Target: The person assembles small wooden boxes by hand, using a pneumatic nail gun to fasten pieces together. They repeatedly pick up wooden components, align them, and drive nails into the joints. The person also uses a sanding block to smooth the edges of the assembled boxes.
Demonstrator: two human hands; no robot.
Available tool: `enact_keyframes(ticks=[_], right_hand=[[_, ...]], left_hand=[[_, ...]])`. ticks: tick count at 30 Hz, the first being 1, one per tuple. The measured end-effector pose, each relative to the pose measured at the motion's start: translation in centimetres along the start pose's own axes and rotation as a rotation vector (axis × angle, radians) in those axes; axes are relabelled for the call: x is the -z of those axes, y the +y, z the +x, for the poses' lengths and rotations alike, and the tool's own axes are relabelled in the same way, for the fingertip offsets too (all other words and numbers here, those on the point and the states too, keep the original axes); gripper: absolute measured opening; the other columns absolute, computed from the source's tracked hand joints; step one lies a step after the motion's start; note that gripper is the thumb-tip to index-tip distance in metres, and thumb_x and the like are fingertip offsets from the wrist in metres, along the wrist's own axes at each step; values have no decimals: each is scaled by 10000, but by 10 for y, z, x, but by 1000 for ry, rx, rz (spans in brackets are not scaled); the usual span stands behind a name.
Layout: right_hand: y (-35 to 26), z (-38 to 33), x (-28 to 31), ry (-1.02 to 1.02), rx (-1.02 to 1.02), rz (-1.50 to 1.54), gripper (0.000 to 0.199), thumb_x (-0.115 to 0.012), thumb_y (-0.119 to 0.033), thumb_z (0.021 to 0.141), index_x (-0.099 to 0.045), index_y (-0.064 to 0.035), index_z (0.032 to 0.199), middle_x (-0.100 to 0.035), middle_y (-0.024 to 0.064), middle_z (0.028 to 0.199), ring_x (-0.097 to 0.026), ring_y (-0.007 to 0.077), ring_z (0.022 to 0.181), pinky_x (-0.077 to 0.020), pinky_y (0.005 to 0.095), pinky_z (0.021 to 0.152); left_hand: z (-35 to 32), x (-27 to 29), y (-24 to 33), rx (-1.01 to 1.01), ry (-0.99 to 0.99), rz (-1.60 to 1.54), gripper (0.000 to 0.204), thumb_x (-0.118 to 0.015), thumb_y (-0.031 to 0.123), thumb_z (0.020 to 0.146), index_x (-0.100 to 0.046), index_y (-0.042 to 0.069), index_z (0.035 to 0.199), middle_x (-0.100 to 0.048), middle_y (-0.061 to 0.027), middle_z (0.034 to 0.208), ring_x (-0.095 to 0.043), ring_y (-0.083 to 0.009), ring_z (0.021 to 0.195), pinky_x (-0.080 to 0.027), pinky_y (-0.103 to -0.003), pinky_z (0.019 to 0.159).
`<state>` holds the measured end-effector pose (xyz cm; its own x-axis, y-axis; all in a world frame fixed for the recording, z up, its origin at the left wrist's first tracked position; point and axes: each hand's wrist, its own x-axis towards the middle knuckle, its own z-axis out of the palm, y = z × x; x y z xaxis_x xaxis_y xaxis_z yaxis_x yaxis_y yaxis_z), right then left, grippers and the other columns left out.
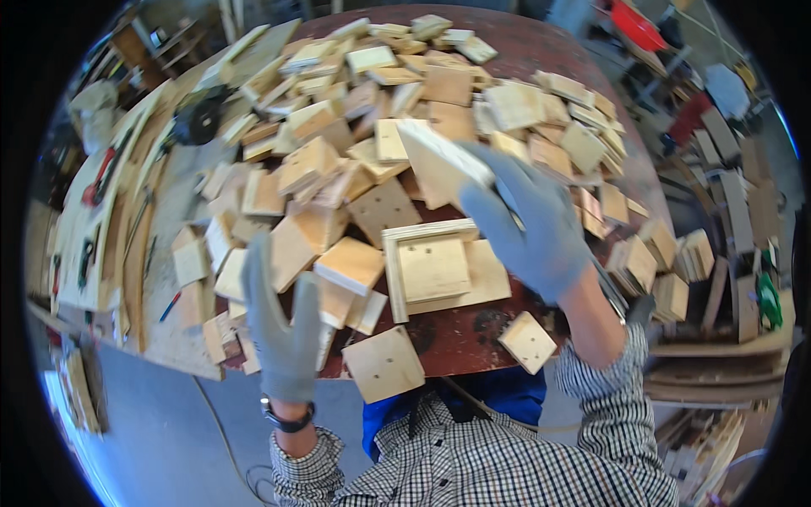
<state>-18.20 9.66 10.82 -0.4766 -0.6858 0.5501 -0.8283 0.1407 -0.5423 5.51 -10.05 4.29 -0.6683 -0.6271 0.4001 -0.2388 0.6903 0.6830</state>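
Observation:
A grey work glove covers each hand. My right hand (534,221) grips a square wooden block (441,167) by its edge, tilted above the middle of the table and slightly blurred. Below it lies an L-shaped wooden corner jig (392,283), with a square plywood piece (432,269) with dark holes tucked into its corner. My left hand (285,331) is raised at the near left, fingers upright and thumb apart, holding nothing. It is in front of the loose blocks. At the near edge lie a square block with several holes (384,365) and a smaller one (528,341).
A large heap of wooden blocks (372,61) covers much of the dark red table (541,42). On the left are long boards (148,144), a black tool (199,115) and a blue pencil (170,307). Stacked blocks (632,264) stand at the right edge; a cable (221,431) trails on the floor.

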Motion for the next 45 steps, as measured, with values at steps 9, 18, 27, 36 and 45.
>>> enact_keyframes(ticks=[9, 18, 27, 36, 45], right_hand=[[-53, -67, 22, -296, -687, 702, 501, -614, -353, 1053, -660, 62, 1331, -675, 45, 866, -585, 72, 684, -465, 234, 625], [-24, -85, -3, -117, -684, 435, 412, -771, -300, 969, -709, 11, 1232, -670, 5, 831, -556, 33, 644, -441, 207, 571], [20, -75, -13, -250, -905, 392, 421, -750, -428, 976, -703, -16, 1047, -628, 44, 761, -566, 113, 627, -474, 274, 562], [23, -90, -58, -51, -223, -469, 569, -744, -550, 916, -681, -92, 1247, -682, 146, 1209, -717, 311, 908, -568, 429, 778], [24, -113, -48, -161, -106, -395, 902, -725, -626, 900, -498, -22, 1530, -540, 182, 1482, -640, 345, 1061, -529, 463, 881]], left_hand=[[-4, -4, 89, 498, -532, -923, 695, -658, 304, 1057, -398, -58, 1590, -646, -163, 1289, -710, -151, 922, -599, -268, 743], [-33, -42, 68, 224, -303, -343, 759, -774, 390, 995, -473, -5, 1569, -727, -149, 1105, -699, -149, 695, -599, -289, 655], [-34, -47, 37, -118, -223, 52, 742, -877, 277, 846, -582, 10, 1472, -584, -238, 1469, -574, -398, 1352, -485, -469, 1129], [-34, -72, 47, -305, -341, 326, 638, -809, 261, 862, -619, 21, 1422, -553, -172, 1538, -547, -387, 1396, -506, -480, 1092], [-37, -87, 50, -287, -390, 481, 647, -778, 242, 873, -586, 50, 1461, -527, -165, 1569, -541, -370, 1408, -520, -454, 1047]])
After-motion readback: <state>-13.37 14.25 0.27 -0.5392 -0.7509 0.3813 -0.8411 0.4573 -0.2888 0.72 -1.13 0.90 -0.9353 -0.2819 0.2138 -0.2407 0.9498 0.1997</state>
